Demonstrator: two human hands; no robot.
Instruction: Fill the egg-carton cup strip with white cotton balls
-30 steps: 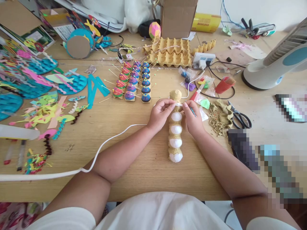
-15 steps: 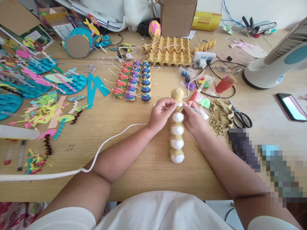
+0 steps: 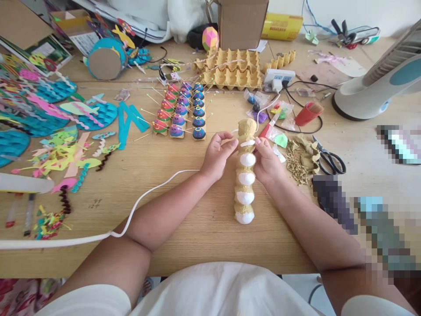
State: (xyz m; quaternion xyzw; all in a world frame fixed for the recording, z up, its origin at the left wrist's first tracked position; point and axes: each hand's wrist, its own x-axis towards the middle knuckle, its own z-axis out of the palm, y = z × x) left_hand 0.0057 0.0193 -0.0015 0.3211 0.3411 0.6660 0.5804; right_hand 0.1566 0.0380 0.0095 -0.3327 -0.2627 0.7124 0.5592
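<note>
A strip of egg carton cups (image 3: pixel 241 168) lies lengthwise in front of me, with white clay on several of its bumps and a bare tan bump at the far end. A thin band of white clay (image 3: pixel 247 143) sits on the bump nearest my fingers. My left hand (image 3: pixel 217 157) is just left of the strip, thumb and forefinger apart, with nothing visible in it. Against the strip's right edge, my right hand (image 3: pixel 268 160) has its thumb and fingertips pressed at the white band. The curled fingers below are partly hidden.
Three rows of painted egg-carton bumps (image 3: pixel 179 118) stand ahead. Scissors (image 3: pixel 329 158), torn carton scraps (image 3: pixel 299 160) and a red-handled knife (image 3: pixel 269 127) lie right. A white cable (image 3: pixel 141 197) crosses left, near paper cutouts (image 3: pixel 66 151). A fan base (image 3: pixel 358 103) stands far right.
My left hand has drawn away from the strip, its pinch loosened. The strip's far end has shifted slightly right. A thin blue stick by my right hand no longer shows.
</note>
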